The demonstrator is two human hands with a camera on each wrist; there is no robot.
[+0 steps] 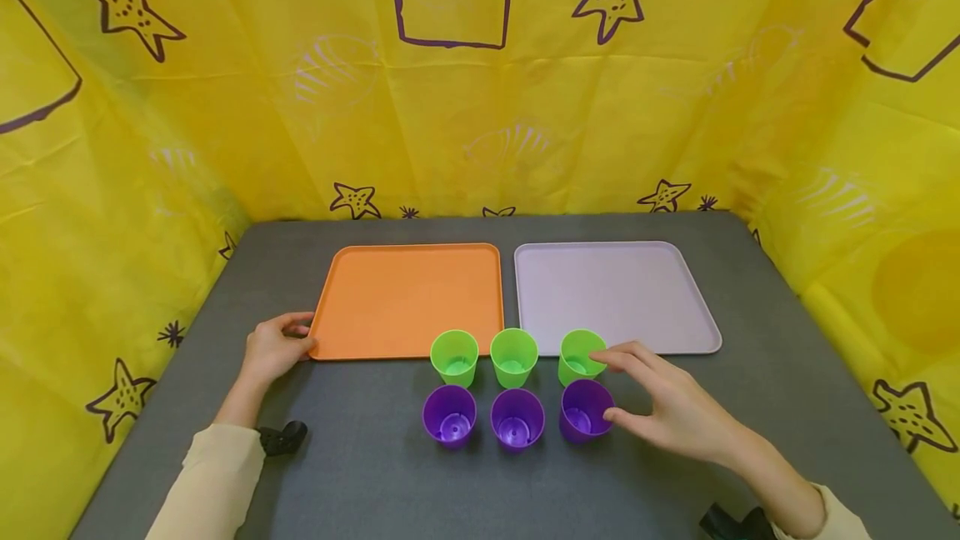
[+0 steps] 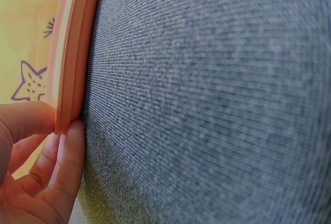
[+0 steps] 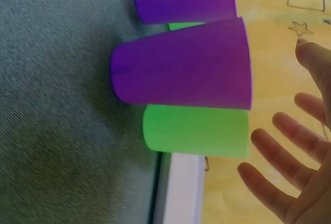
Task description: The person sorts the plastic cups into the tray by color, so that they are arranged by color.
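Note:
My left hand [image 1: 273, 348] is at the near left corner of an orange tray [image 1: 405, 298]. In the left wrist view, thumb and fingers pinch the tray's rim [image 2: 70, 79] from both sides. My right hand [image 1: 671, 402], its fingers spread and holding nothing, hovers beside the right ends of two rows of cups. Nearest to it are a purple cup [image 1: 583, 423] and the green cup [image 1: 574, 361] behind it. Seen from the right wrist, the fingers are apart from the purple cup [image 3: 181, 69] and the green cup [image 3: 196, 131], both upright.
Two more green cups, left [image 1: 454, 365] and middle [image 1: 513, 365], overlap the orange tray's front edge in the head view. Before them stand two purple cups, left [image 1: 450, 419] and middle [image 1: 517, 423]. A pale lavender tray [image 1: 611, 294] lies right of the orange one. Yellow printed cloth [image 1: 442, 132] surrounds the grey table [image 1: 360, 473].

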